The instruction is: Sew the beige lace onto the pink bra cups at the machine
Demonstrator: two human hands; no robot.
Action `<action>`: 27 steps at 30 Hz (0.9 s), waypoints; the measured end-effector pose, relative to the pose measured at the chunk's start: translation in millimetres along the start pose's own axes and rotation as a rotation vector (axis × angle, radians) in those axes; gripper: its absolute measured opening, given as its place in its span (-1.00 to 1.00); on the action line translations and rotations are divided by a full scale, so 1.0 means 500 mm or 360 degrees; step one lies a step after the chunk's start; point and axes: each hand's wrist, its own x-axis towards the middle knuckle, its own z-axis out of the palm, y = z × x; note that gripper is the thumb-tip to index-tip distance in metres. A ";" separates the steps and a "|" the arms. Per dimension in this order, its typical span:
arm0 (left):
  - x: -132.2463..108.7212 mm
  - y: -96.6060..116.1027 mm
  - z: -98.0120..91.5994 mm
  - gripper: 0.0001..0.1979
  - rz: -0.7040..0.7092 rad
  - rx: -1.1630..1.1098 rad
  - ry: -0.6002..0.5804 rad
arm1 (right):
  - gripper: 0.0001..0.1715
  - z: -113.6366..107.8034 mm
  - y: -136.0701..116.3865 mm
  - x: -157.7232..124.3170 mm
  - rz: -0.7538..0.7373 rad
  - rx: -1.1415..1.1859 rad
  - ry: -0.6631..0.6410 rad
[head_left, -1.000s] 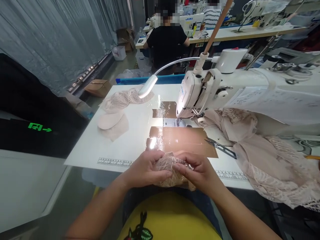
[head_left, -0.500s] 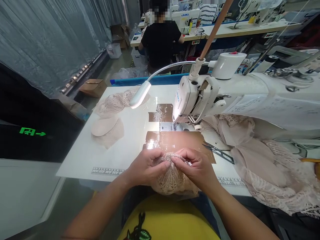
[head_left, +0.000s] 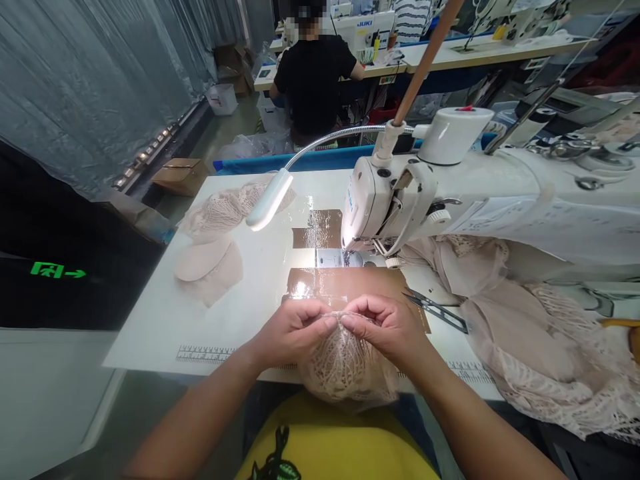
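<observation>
A beige lace piece point(head_left: 345, 367), shaped like a rounded cup, hangs over the table's front edge. My left hand point(head_left: 297, 330) pinches its top edge between thumb and fingers. Right beside it, my right hand point(head_left: 385, 327) pinches the same edge, the two thumbs nearly meeting. Brown tape point(head_left: 345, 283) covers the tabletop just beyond my fingers. Thread snips point(head_left: 437, 310) lie to the right of my right hand. Behind the tape stands the white sewing machine point(head_left: 370, 200), its needle area lit.
Beige lace pieces point(head_left: 220, 213) and a smooth beige pad point(head_left: 203, 260) lie at the table's left. A heap of beige lace fabric point(head_left: 530, 333) spills over the right side. A bent lamp point(head_left: 270, 200) arches above the table. A person in black point(head_left: 315, 87) sits further off.
My right hand has drawn slightly left and its fingers have closed up along the lace edge. The lace cup hangs more spread out below my hands. The camera view has shifted slightly.
</observation>
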 end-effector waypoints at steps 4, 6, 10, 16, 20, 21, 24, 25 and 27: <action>0.004 0.000 0.001 -0.78 -0.0019 -0.0248 -0.0034 | -0.74 -0.010 -0.012 0.001 0.0018 0.0128 -0.0061; 0.006 -0.004 0.009 -0.79 -0.0061 -0.0406 -0.0001 | -0.72 -0.011 -0.010 0.002 0.0053 0.0232 -0.0111; 0.012 -0.015 0.036 -0.77 -0.0234 -0.0940 0.0167 | -0.70 -0.010 0.006 0.009 0.0196 0.0530 -0.0203; -0.003 0.015 -0.038 -0.86 -0.0281 -0.1272 0.0752 | -0.52 -0.050 0.023 0.011 0.0279 0.0530 -0.0194; -0.010 0.046 -0.128 -0.88 0.0041 -0.0281 0.1453 | -0.55 -0.096 0.017 -0.001 0.0254 0.0336 -0.0004; -0.001 0.046 -0.135 -0.85 0.0098 0.0059 0.1512 | -0.59 -0.103 0.012 -0.002 0.0237 0.0276 0.0017; 0.053 0.021 -0.110 -0.74 0.0182 0.0868 0.1299 | -0.69 -0.108 -0.005 0.004 0.0181 -0.0025 0.0024; 0.077 0.006 -0.088 -0.71 0.0240 0.1245 0.1099 | -0.72 -0.106 -0.010 0.011 0.0161 -0.0156 0.0009; 0.123 -0.026 -0.038 -0.74 0.0218 0.1959 0.0626 | -0.75 -0.098 -0.016 0.028 0.0091 -0.0433 -0.0005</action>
